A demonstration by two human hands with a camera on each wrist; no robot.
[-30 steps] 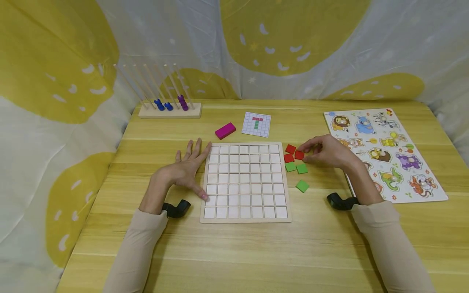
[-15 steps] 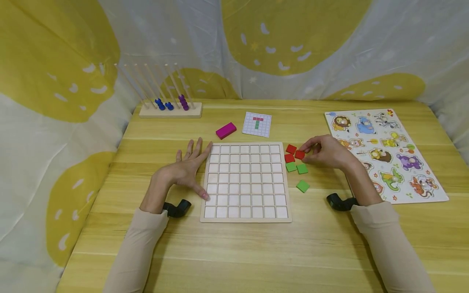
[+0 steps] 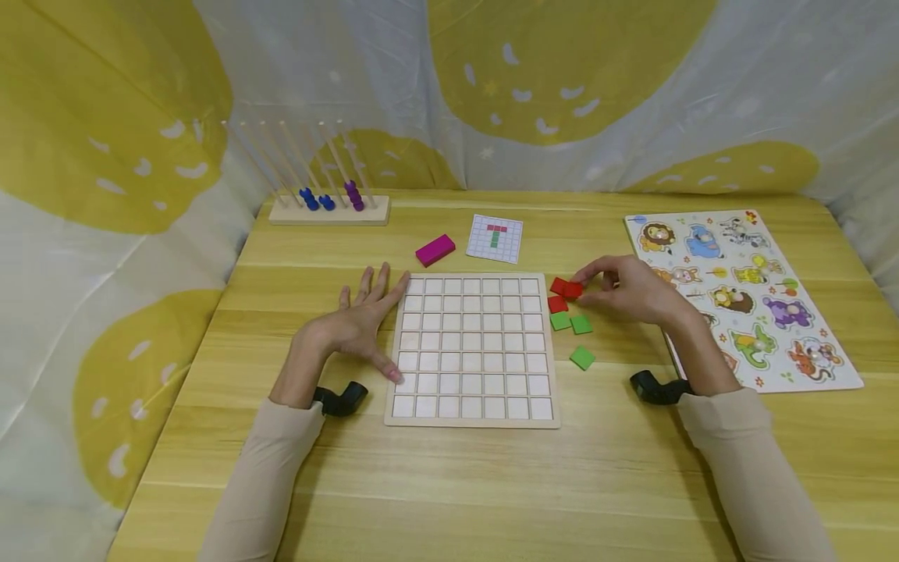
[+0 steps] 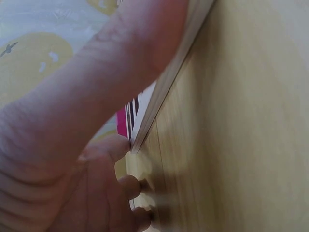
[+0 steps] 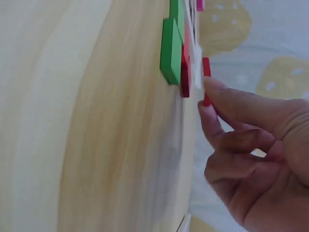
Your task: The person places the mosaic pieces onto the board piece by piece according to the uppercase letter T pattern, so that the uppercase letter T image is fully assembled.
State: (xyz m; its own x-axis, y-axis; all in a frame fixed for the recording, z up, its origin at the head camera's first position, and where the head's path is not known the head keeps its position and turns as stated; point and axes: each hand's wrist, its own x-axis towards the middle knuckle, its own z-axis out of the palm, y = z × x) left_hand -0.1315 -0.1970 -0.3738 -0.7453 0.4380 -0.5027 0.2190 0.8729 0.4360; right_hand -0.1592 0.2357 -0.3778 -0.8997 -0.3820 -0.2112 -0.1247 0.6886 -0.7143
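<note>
In the head view a wooden grid board (image 3: 474, 351) lies mid-table, its square cells bare. My left hand (image 3: 358, 328) spreads along its left edge, thumb on the rim near the lower left and index finger at the upper left corner. With thumb and finger my right hand (image 3: 625, 290) pinches a red square tile (image 3: 573, 290), raised off the table in the right wrist view. Below it lie two more red tiles (image 3: 558, 305) beside the board's right edge. Three green tiles (image 3: 581, 358) lie nearer the front, one apart from the others.
Behind the board are a magenta block (image 3: 435, 250) and a small card (image 3: 495, 239) with a red and green T on a grid. A peg stand (image 3: 330, 212) with blue and purple beads is back left. An animal puzzle board (image 3: 744, 304) lies right, partly under the right forearm.
My right hand has lifted the red tile slightly off the table, and it now overlaps the other red tiles in view. My left hand stays at the board's edge.
</note>
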